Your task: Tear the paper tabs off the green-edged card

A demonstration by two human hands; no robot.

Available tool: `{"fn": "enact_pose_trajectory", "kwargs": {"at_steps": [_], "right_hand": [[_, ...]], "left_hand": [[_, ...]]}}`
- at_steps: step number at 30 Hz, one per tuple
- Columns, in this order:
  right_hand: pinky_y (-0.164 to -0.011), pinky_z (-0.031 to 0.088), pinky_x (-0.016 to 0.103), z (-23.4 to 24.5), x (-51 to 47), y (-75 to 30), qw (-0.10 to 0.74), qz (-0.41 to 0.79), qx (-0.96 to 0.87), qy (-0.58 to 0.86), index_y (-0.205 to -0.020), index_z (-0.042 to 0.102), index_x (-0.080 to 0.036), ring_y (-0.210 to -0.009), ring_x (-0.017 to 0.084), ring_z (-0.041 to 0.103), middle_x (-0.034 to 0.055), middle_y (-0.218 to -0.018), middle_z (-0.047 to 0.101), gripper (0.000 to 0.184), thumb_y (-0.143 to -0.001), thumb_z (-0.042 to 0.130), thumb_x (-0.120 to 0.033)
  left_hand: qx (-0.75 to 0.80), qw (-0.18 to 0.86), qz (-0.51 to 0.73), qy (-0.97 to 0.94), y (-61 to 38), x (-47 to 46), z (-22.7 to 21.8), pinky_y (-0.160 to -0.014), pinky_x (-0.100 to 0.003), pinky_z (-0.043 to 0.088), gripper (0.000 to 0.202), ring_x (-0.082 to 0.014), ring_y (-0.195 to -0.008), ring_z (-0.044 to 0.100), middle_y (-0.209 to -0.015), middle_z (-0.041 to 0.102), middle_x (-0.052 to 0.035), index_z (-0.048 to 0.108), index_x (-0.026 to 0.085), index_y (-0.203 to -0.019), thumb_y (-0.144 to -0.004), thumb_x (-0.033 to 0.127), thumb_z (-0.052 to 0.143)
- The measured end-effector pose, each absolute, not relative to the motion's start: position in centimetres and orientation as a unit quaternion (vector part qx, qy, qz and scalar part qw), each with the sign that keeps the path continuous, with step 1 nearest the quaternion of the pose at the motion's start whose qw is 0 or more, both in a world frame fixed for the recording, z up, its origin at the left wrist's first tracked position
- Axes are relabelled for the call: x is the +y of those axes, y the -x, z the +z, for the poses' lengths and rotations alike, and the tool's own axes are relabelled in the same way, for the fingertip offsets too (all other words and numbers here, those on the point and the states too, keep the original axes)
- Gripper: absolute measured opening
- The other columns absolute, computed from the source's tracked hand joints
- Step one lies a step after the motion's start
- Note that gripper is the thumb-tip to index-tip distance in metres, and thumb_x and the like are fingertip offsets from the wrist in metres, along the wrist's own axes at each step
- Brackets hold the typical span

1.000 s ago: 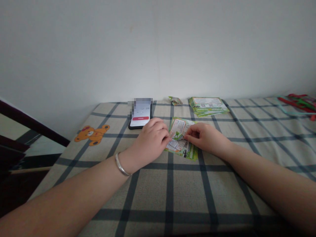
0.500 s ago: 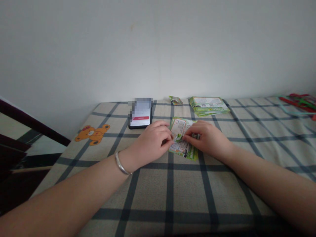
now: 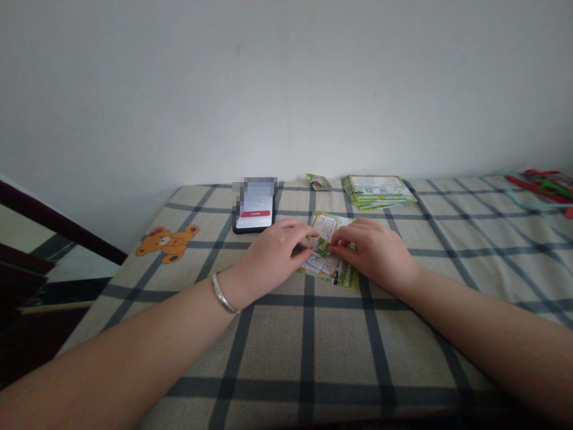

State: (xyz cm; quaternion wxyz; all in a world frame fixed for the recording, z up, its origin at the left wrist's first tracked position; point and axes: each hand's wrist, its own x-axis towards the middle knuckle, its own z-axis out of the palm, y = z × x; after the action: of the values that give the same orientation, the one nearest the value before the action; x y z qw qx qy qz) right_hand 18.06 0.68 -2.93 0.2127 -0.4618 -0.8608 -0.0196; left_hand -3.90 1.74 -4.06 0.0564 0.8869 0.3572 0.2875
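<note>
A green and white printed packet (image 3: 333, 275) lies flat on the checked cloth between my hands. My left hand (image 3: 280, 248), with a silver bangle at the wrist, reaches over the packet's left side, thumb and index finger apart. At the packet's right side, my right hand (image 3: 373, 248) has its thumb and index finger pinched together at a green part in the middle of the packet. Whether that green part is a fold or a separate piece, I cannot tell. The right hand's other fingers are curled and partly hidden.
A phone (image 3: 255, 206) with a lit screen lies behind my left hand. Near the wall are a small crumpled packet (image 3: 319, 182) and a stack of similar green packets (image 3: 380, 188). Red and green items (image 3: 548, 185) lie far right; a bear picture (image 3: 168, 243) is at left.
My left thumb and index finger have parted and moved slightly right over the packet. The green part between the hands has changed shape. My right hand stays pinched in nearly the same place.
</note>
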Motion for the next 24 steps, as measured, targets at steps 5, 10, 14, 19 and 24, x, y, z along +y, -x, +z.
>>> {"fn": "enact_pose_trajectory", "kwargs": {"at_steps": [5, 10, 14, 19, 24], "right_hand": [[-0.069, 0.042, 0.028, -2.9, 0.66, -18.9, 0.197, -0.028, -0.899, 0.39, -0.091, 0.073, -0.024, -0.079, 0.018, 0.06, 0.0023, -0.083, 0.071, 0.015, -0.089, 0.059, -0.026], [-0.069, 0.043, 0.028, -2.85, 0.59, -19.02, 0.178, -0.042, -0.903, 0.388, -0.099, 0.074, -0.025, -0.081, 0.018, 0.061, 0.0028, -0.086, 0.071, 0.018, -0.089, 0.059, -0.025], [-0.066, 0.042, 0.027, -2.93, 0.55, -18.63, 0.168, -0.024, -0.898, 0.407, -0.098, 0.074, -0.024, -0.077, 0.017, 0.06, 0.0039, -0.084, 0.068, 0.019, -0.089, 0.057, -0.023], [-0.062, 0.039, 0.025, -3.05, 0.55, -18.42, 0.17, 0.0, -0.89, 0.424, -0.097, 0.075, -0.023, -0.073, 0.015, 0.058, 0.0042, -0.082, 0.065, 0.02, -0.09, 0.055, -0.024], [-0.062, 0.039, 0.025, -3.11, 0.64, -18.34, 0.168, 0.003, -0.895, 0.413, -0.095, 0.075, -0.022, -0.072, 0.015, 0.057, 0.0043, -0.081, 0.063, 0.02, -0.089, 0.056, -0.022]], "left_hand": [[0.333, 0.031, 0.286, -0.898, 4.12, 1.95, -4.34, -0.094, -0.038, 0.05, 0.022, -0.0197, -0.109, 0.057, -0.102, 0.067, -0.0038, 0.066, 0.02, -0.104, -0.083, 0.014, 0.065], [0.323, 0.016, 0.269, -0.907, 4.25, 2.08, -4.31, -0.093, -0.039, 0.051, 0.016, -0.0218, -0.11, 0.057, -0.097, 0.07, -0.0047, 0.071, 0.02, -0.098, -0.084, 0.015, 0.065], [0.305, 0.003, 0.264, -0.915, 4.24, 1.94, -3.99, -0.093, -0.039, 0.051, 0.014, -0.0212, -0.108, 0.057, -0.097, 0.071, -0.0043, 0.071, 0.018, -0.096, -0.085, 0.016, 0.064], [0.29, -0.041, 0.235, -0.927, 4.1, 1.63, -3.47, -0.094, -0.04, 0.05, 0.015, -0.0228, -0.107, 0.056, -0.094, 0.07, -0.0055, 0.071, 0.016, -0.098, -0.087, 0.018, 0.061], [0.293, -0.05, 0.215, -0.93, 4.04, 1.56, -3.44, -0.095, -0.039, 0.049, 0.015, -0.0229, -0.108, 0.055, -0.093, 0.067, -0.006, 0.071, 0.016, -0.097, -0.088, 0.018, 0.06]]}}
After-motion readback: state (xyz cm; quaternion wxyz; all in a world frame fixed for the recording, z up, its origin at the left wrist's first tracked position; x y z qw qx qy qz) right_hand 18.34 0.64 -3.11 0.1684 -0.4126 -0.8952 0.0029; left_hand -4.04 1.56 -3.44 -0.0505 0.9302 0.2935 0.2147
